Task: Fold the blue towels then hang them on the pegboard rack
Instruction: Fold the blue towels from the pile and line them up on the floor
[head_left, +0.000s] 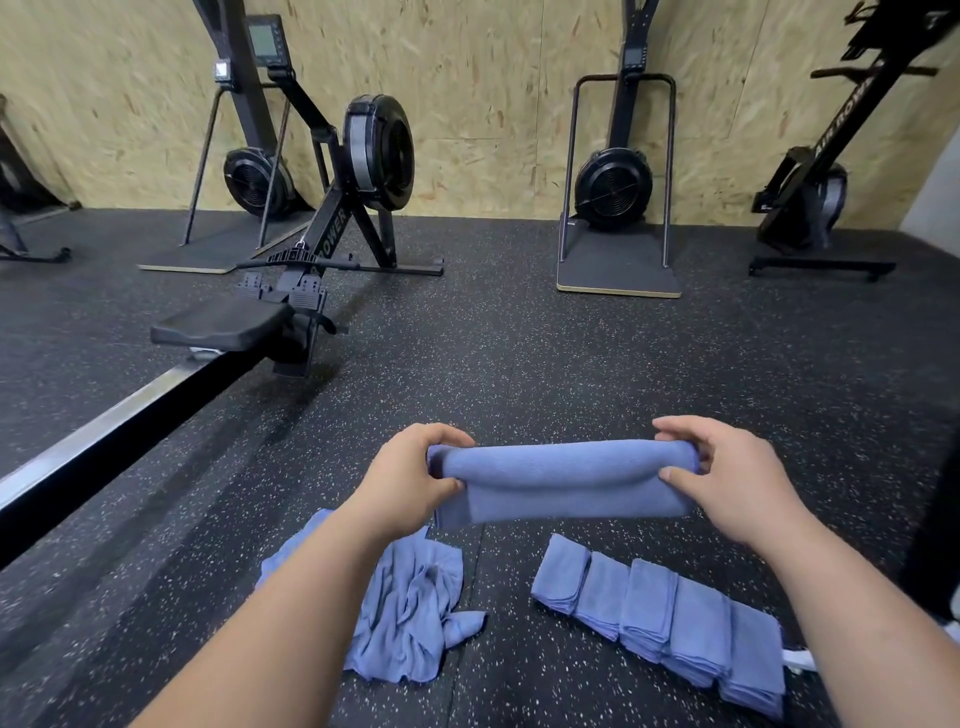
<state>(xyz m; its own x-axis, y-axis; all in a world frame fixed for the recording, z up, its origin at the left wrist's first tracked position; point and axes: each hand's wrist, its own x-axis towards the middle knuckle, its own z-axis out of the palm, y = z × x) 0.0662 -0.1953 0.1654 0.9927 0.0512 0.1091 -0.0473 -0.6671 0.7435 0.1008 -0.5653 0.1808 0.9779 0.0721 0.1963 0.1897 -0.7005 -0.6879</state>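
- Head view: you hold one blue towel (561, 483) in the air above the speckled floor (519, 353), stretched level between your two hands. It is already doubled into a long band, with the rounded fold along its top.
- Your left hand (410, 475) grips the left end, fingers curled over the top and thumb on the near face. Your right hand (727, 478) pinches the right end in the same way. Both are clenched on cloth, and neither has a free finger.
- The step in hand looks like the next fold, end to end. Keep the band taut while you bring your hands together, so the layers do not slide apart.
- Match the corners before you close the fold. Check that the loose lower edges line up, because a skewed band will probably hang crooked later.
- The folded towels (665, 618) lie on the floor at your lower right, in an overlapping row. Aim for their width so this one sits evenly with them.
- The unfolded towels (410, 613) lie crumpled on the floor beneath your left forearm, apart from the row. Keep the finished towel clear of them when you set it down.
- The pegboard rack is not in view, so hanging seems to be some way off.
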